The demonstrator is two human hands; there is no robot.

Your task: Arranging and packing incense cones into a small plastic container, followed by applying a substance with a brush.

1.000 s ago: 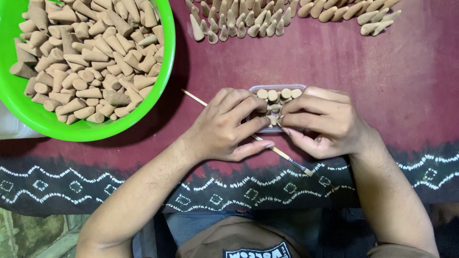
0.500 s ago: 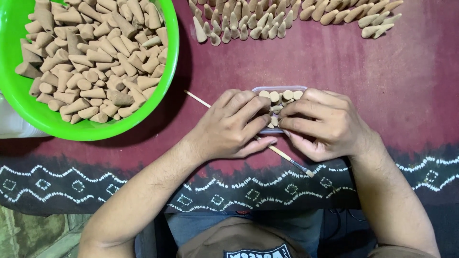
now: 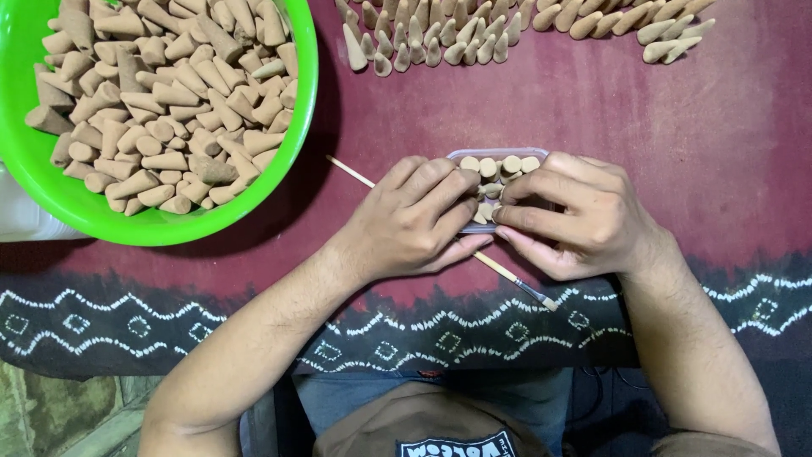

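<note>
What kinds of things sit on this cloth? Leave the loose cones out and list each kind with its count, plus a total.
Green bowl heaped with cones: 1
Small clear tray of cones, between the left hand and the right hand: 1
Thin paintbrush lying under the hands: 1
Hands: 2
Total: 5

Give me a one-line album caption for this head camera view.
Left hand and right hand press tan cones into a small clear tray, beside a green bowl of cones.
</note>
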